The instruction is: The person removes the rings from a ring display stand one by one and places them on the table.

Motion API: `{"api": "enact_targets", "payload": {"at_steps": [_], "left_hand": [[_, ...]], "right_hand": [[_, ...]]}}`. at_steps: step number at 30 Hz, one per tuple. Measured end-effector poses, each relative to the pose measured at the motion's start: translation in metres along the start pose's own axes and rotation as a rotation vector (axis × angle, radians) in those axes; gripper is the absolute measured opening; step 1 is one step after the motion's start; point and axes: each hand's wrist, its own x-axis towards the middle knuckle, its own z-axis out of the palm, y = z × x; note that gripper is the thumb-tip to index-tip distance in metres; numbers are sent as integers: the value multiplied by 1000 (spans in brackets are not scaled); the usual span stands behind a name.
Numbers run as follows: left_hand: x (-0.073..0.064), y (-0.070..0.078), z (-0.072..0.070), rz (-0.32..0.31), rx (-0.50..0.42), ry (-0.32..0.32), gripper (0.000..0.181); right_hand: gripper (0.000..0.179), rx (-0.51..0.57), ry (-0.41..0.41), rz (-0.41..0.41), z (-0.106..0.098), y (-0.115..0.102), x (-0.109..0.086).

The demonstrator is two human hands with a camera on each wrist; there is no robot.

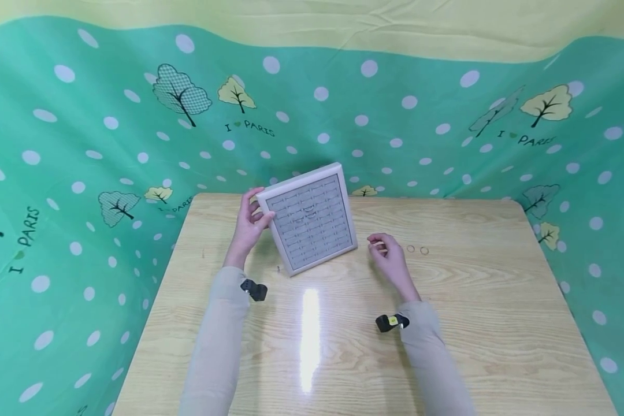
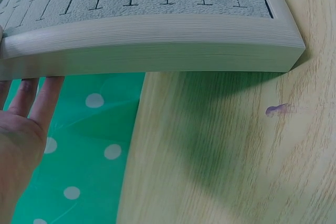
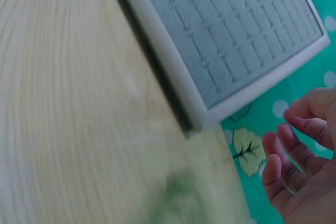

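Observation:
My left hand (image 1: 248, 226) grips the upper left corner of a ring display tray (image 1: 319, 242), thumb on the front rim and fingers behind. The tray has a pale frame and a grey padded face with rows of slots. It leans back, tilted, with its lower edge at the table. A few rings (image 1: 309, 215) sit in slots around the middle of the face. My right hand (image 1: 390, 260) hovers just right of the tray, fingers loosely bent and apart from it, and nothing shows between the fingertips in the right wrist view.
Two loose rings (image 1: 424, 251) lie on the wooden table (image 1: 489, 312) to the right of my right hand. A small purple mark (image 2: 275, 110) shows on the wood left of the tray. Behind the table hangs a green dotted cloth (image 1: 426, 133).

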Motion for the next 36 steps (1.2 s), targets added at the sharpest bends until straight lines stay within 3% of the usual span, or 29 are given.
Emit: {"api": "enact_targets", "payload": {"at_steps": [27,36], "left_hand": [[-1,1,-4,1,-5,-4,61],[1,1,-4,-21,-15,-17,61]], "right_hand": [[20,43,-61,-188,39,-67,43],[19,-49,-123,-260,48,-78,60]]}}
